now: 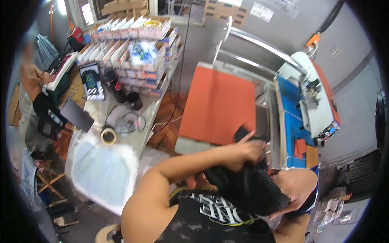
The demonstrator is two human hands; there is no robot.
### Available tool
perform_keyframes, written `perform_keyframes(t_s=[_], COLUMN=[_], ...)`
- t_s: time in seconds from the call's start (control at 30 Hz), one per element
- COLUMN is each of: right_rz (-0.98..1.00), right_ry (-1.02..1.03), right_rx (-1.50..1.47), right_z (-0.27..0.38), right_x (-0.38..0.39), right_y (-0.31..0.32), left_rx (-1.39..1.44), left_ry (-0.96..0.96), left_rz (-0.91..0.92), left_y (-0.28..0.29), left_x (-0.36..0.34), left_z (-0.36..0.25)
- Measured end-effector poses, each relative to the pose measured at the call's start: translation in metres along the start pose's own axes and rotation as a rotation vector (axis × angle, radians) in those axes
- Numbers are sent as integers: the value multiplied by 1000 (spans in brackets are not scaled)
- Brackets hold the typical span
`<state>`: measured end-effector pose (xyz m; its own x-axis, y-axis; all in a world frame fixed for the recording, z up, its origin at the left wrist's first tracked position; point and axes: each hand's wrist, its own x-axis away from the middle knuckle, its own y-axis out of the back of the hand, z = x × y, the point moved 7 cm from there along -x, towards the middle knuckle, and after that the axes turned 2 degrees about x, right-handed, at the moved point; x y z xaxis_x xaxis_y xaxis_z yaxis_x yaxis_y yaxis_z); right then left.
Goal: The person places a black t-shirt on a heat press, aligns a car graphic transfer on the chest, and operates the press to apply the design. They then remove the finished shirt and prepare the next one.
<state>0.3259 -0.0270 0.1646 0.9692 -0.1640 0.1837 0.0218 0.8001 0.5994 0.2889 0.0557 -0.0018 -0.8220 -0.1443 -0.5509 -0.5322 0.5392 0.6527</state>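
A bunched black cloth (pixel 247 184) hangs in front of my body, gripped at both ends. My left hand (pixel 249 152), somewhat blurred, has its fingers closed on the upper part near the front right corner of the orange pad (pixel 219 105). My right hand (pixel 296 188) holds the lower right part, thumb toward me and fingers partly hidden by the folds. A dark end of the cloth sticks up past my left hand and overlaps the pad's edge. What kind of garment it is, the folds do not show.
Right of the pad stands a machine with a white and orange head (pixel 318 93) and blue panels (pixel 291 121); metal bars (pixel 263 46) cross behind. On the left table (pixel 152 125) are a tape roll (pixel 108 135), a dark bottle (pixel 113 83) and stacked cardboard trays (pixel 142 75). Another person (pixel 34 81) stands far left.
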Motion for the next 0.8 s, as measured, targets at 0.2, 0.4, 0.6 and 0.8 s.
perform_keyframes(t_s=[0.2,0.4,0.6,0.8], right_rz=[-247,-322,-915,-1217], right_ry=[-125,-460,-964,-897], right_rx=[-247,-295,223,251], right_z=[-27,-85,-185,-250], right_x=[46,67,117,151], right_y=[5,-14,-60,-103], left_rx=[1127,996,521,-124], left_ry=[472,856,1366,1033], left_rz=[102,225,-83,-637], left_y=[-32,-59,38,103], left_x=[115,214,253,230], left_z=[6,12,-25,-49])
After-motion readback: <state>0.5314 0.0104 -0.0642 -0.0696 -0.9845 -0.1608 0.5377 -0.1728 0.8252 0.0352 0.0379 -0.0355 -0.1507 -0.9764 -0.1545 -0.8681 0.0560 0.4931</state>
